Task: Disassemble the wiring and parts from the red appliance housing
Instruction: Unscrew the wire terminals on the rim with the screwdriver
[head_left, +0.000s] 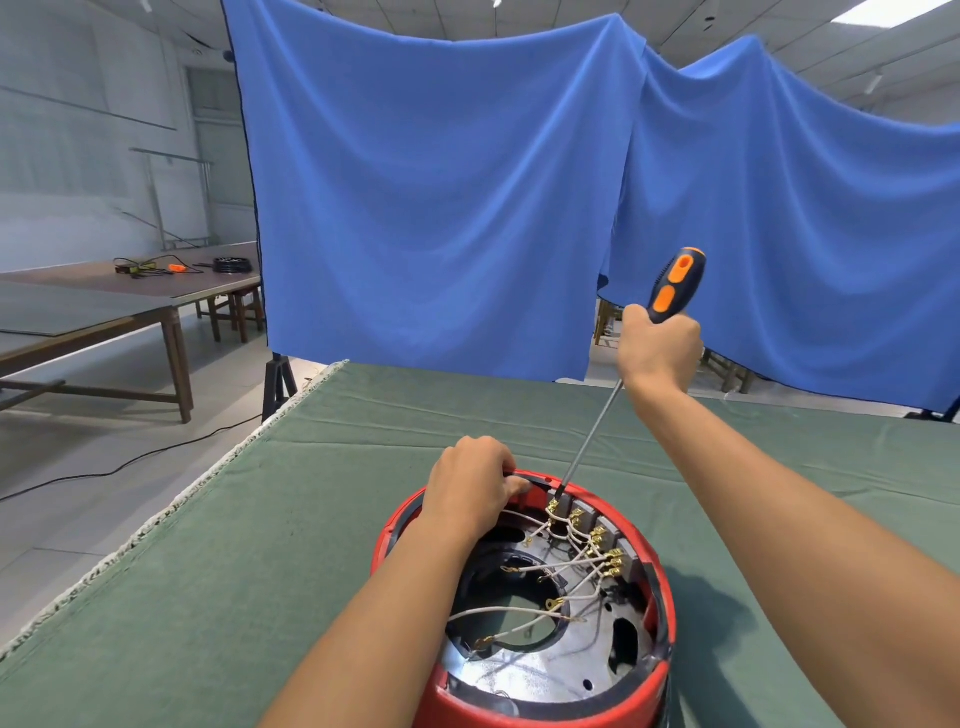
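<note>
- Red housing (662, 613) sits open-side up on the green cloth (332, 519) at 6 o'clock, no readable writing.
- Left hand (470, 486) curls over its far rim at 12 o'clock.
- Right hand (658, 349) grips the screwdriver (675, 283), tip at the brass terminals (597, 540) at 1 o'clock.

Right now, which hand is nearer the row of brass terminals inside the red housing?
Left. The left hand grips the red housing rim just beside the brass terminals; the right hand holds the screwdriver handle well above them.
</note>
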